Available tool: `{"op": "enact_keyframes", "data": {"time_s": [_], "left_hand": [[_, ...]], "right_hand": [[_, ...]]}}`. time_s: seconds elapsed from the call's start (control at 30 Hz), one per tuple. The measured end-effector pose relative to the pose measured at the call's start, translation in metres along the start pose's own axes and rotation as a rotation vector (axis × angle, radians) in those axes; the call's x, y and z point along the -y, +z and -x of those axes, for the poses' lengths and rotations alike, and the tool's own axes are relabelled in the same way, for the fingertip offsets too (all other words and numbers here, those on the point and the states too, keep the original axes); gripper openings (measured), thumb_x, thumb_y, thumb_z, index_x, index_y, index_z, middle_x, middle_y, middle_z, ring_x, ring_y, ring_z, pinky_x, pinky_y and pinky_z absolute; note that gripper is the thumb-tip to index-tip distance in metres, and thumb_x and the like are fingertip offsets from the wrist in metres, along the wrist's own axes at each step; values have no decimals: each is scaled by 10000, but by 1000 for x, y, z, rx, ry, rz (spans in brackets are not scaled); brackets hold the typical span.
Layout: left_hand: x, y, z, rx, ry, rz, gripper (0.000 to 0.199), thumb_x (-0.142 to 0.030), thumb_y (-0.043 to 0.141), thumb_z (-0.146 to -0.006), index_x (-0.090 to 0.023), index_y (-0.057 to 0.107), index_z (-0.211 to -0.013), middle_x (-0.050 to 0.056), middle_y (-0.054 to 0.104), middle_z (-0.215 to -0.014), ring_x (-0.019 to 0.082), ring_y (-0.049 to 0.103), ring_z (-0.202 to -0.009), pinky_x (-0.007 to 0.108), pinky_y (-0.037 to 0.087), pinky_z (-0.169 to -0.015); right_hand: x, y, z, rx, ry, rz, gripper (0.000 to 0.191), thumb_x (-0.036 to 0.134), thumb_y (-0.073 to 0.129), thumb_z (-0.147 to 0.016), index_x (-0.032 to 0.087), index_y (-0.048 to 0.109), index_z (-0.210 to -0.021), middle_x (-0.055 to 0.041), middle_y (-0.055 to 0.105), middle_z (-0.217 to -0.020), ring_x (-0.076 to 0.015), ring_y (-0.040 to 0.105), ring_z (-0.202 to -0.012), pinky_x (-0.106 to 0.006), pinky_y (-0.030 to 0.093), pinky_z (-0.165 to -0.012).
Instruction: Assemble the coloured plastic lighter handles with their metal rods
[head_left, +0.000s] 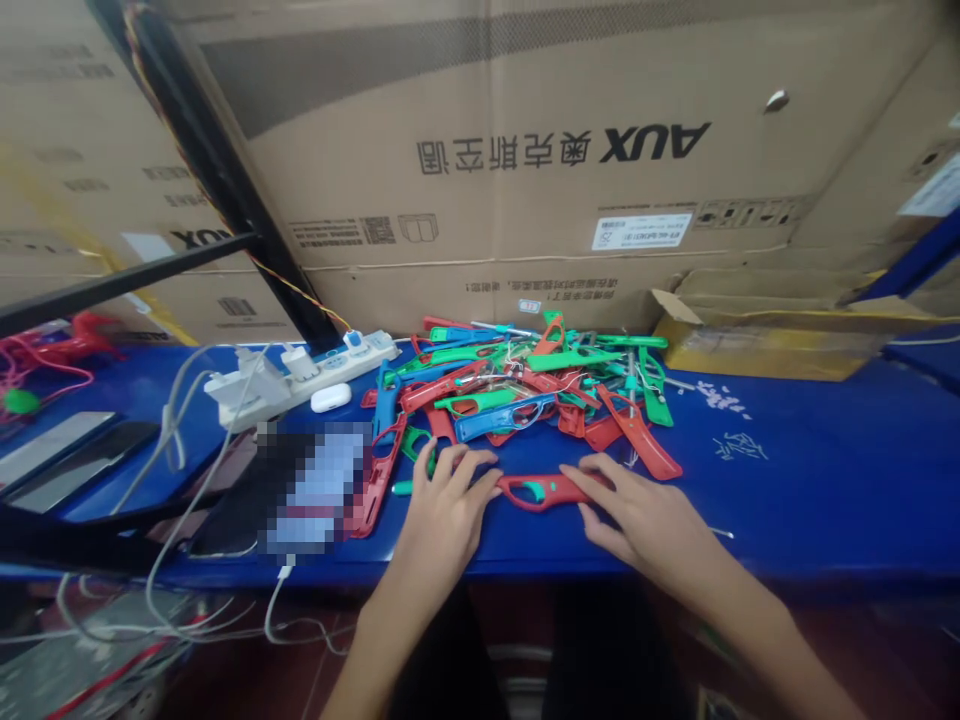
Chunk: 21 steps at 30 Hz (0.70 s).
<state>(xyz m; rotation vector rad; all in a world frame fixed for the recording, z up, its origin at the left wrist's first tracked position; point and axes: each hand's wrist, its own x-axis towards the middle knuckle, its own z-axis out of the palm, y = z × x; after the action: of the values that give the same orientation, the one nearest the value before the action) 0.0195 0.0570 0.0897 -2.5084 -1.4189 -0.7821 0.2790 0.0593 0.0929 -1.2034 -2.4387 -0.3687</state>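
A red lighter-like piece (551, 491) with a green trigger lies level at the table's front, between my two hands. My left hand (450, 500) has its fingers closed at the left end of this piece. My right hand (630, 505) grips the other end between thumb and fingers. Just behind both hands spreads a heap of red, green and blue plastic casings (495, 410), with metal rods and thin wires among them. A red casing (379, 485) lies left of my left hand, and a green-tipped part (403, 488) pokes out beside it.
On the left are a power strip (322, 378) with plugs, a white earphone case (331, 398), a phone (319, 490) and loose cables. An open cardboard box (772, 345) stands at the back right. Small pink bits (721, 397) and thin wires (741, 447) lie on the blue table (810, 480).
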Motion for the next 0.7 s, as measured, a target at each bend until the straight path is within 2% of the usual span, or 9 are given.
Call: {"op": "enact_keyframes", "data": {"time_s": [0.13, 0.23, 0.3, 0.37, 0.43, 0.47, 0.53, 0.6, 0.7], "left_hand": [[0, -5, -1, -50, 4, -25, 186, -214, 557, -1013, -242, 737, -1046, 26, 739, -1232, 330, 580, -1228, 699, 196, -1181], [0, -11, 0, -88, -11, -43, 143, -297, 633, -978, -293, 751, -1058, 34, 623, -1444, 384, 471, -1386, 730, 110, -1192], [-6, -13, 2, -179, -84, -11, 297, -349, 670, -956, -315, 689, -1250, 82, 433, -1610, 400, 333, -1494, 716, 73, -1208], [-18, -12, 6, -374, -242, 126, 568, -374, 665, -963, -309, 477, -1494, 124, 225, -1699, 379, 183, -1563, 674, 58, -1233], [-39, -8, 9, -627, -497, 438, 637, -383, 591, -1008, -307, 316, -1577, 111, 153, -1718, 321, 149, -1580, 580, 130, -1265], [-51, -6, 10, -731, -631, 662, 575, -409, 522, -1039, -310, 322, -1569, 99, 207, -1706, 291, 207, -1570, 520, 199, -1266], [-76, -2, 8, -631, -773, 1216, 480, -514, 360, -1073, -281, 440, -1485, 105, 416, -1613, 261, 443, -1464, 443, 331, -1224], [-97, -1, 4, -399, -756, 1726, 577, -631, 310, -1040, -202, 557, -1337, 157, 612, -1422, 289, 651, -1248, 456, 479, -1107], [-108, -1, -3, -372, -791, 2051, 464, -614, 411, -1024, -191, 593, -1081, 62, 751, -891, 201, 751, -675, 394, 620, -796]], "right_hand": [[10, -10, 4, -73, -68, 148, 341, 212, 394, -1049, 152, 719, -1134, -73, 773, -966, -178, 748, -688, -261, 467, -449], [19, -21, 13, -139, -92, 184, 427, 251, 312, -1096, 159, 726, -1049, -58, 768, -840, -174, 725, -638, -269, 462, -468], [26, -26, 18, -195, -70, 163, 448, 280, 307, -1103, 161, 724, -990, -46, 755, -780, -169, 705, -593, -273, 456, -462], [33, -31, 22, -265, -19, 99, 421, 295, 346, -1095, 165, 720, -952, -34, 739, -730, -160, 682, -541, -271, 452, -449], [42, -36, 24, -328, 41, -25, 360, 304, 408, -1076, 178, 724, -957, -29, 733, -708, -158, 677, -527, -259, 467, -454], [48, -37, 24, -329, 82, -117, 321, 313, 447, -1060, 193, 729, -966, -26, 731, -702, -159, 678, -529, -251, 482, -464], [63, -38, 23, -263, 178, -346, 253, 330, 518, -1023, 226, 743, -973, -22, 729, -700, -163, 683, -540, -235, 520, -492], [82, -35, 21, -159, 280, -586, 229, 340, 555, -996, 246, 763, -999, -30, 757, -766, -176, 716, -600, -226, 572, -554], [107, -26, 25, -142, 417, -792, 297, 387, 571, -979, 239, 776, -1136, -77, 804, -997, -247, 784, -837, -266, 633, -732]]}}
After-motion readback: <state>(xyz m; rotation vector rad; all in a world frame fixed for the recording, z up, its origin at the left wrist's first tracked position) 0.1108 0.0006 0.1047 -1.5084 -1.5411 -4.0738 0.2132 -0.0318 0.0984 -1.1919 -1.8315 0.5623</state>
